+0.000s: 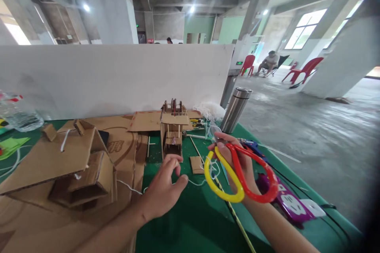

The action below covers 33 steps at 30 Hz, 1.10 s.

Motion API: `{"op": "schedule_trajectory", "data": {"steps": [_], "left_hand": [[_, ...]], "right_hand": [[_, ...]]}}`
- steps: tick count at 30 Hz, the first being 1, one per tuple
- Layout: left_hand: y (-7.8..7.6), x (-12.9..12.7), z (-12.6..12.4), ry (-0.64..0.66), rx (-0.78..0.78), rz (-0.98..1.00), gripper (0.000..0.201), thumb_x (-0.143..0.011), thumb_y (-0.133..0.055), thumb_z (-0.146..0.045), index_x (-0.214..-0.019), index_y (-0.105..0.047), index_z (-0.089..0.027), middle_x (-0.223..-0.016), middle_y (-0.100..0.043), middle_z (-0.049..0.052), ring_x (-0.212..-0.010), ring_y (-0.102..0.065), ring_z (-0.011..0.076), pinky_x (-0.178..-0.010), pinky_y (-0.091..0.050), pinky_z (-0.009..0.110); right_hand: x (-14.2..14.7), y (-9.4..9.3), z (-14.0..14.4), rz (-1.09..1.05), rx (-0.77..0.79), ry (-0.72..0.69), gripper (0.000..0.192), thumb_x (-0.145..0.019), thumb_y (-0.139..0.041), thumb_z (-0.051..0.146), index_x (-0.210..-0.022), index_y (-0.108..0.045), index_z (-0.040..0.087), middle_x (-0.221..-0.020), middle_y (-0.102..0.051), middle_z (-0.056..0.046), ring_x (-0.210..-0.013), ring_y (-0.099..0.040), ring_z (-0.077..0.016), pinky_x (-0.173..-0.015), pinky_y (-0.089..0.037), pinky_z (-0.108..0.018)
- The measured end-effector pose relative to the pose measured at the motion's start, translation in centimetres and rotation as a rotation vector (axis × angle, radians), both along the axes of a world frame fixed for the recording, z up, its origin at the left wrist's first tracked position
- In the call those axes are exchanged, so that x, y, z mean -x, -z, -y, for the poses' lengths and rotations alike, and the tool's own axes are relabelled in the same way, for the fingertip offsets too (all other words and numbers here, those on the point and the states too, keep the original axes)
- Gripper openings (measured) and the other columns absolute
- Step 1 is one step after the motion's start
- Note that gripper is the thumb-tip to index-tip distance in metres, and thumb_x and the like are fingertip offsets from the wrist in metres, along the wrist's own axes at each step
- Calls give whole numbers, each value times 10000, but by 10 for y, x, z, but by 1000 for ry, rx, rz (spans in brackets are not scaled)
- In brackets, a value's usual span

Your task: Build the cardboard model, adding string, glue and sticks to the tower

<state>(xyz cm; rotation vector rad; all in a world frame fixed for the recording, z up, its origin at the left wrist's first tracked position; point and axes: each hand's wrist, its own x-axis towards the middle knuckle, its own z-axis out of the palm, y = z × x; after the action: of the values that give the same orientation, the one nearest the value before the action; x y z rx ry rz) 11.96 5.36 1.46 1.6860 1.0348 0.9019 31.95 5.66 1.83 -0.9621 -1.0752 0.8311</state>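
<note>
My right hand [237,154] is closed around the blade end of a pair of scissors [225,195], whose yellow and red handle loops point toward me. Over the green table, my left hand [168,184] has its fingers apart and bent, with nothing in it. Just beyond it stands a small upright cardboard structure [173,126] with sticks and round pieces on top. White string [197,184] runs on the table between my hands, beside a small cardboard square [196,165]. On the left sits a cardboard house model [56,158] with string through its roof.
A steel thermos [236,110] stands at the back right near a heap of white string [210,110]. A purple power strip [292,203] and a blue glue gun [257,150] lie at right. A white partition [118,77] borders the far side. One person [269,62] sits beyond.
</note>
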Motion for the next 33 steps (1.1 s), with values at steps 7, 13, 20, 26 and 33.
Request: {"op": "schedule_trajectory", "data": {"steps": [7,13,20,26,33], "left_hand": [[-13,-24,2,160,546,566,404,-773,-721,-481,-815,-424,-211,-896,-649,11,-752,-684,170,-779,-530,349],[-18,-20,7,109,533,378,430,-767,-739,-456,-767,-385,-212,-661,-543,-76,-518,-594,85,-542,-493,231],[-12,-19,11,86,490,368,494,-722,-745,-534,-763,-366,-220,-692,-551,-66,-568,-637,121,-460,-489,210],[-7,-24,7,58,462,406,563,-646,-805,-541,-730,-352,-218,-719,-563,-64,-628,-625,118,-631,-500,270],[0,-30,-4,-34,303,398,484,-700,-779,-474,-674,-371,-214,-650,-462,-73,-624,-479,96,-624,-414,241]], "right_hand": [[24,-7,22,81,69,-113,357,-886,-605,501,-1155,-548,273,-873,-663,-25,-638,-648,-176,-504,-559,-288],[24,0,23,224,11,-58,315,-907,-563,494,-1124,-540,268,-800,-682,-11,-602,-645,-174,-521,-551,-291],[23,5,28,213,31,-78,311,-940,-527,482,-1174,-521,278,-854,-667,-11,-596,-628,-160,-511,-546,-283],[22,13,26,103,55,-166,315,-939,-541,469,-1196,-519,287,-878,-650,-9,-600,-626,-153,-518,-555,-283],[24,24,25,131,57,-143,312,-924,-563,455,-1172,-541,268,-894,-683,-37,-730,-678,-204,-628,-589,-335]]}}
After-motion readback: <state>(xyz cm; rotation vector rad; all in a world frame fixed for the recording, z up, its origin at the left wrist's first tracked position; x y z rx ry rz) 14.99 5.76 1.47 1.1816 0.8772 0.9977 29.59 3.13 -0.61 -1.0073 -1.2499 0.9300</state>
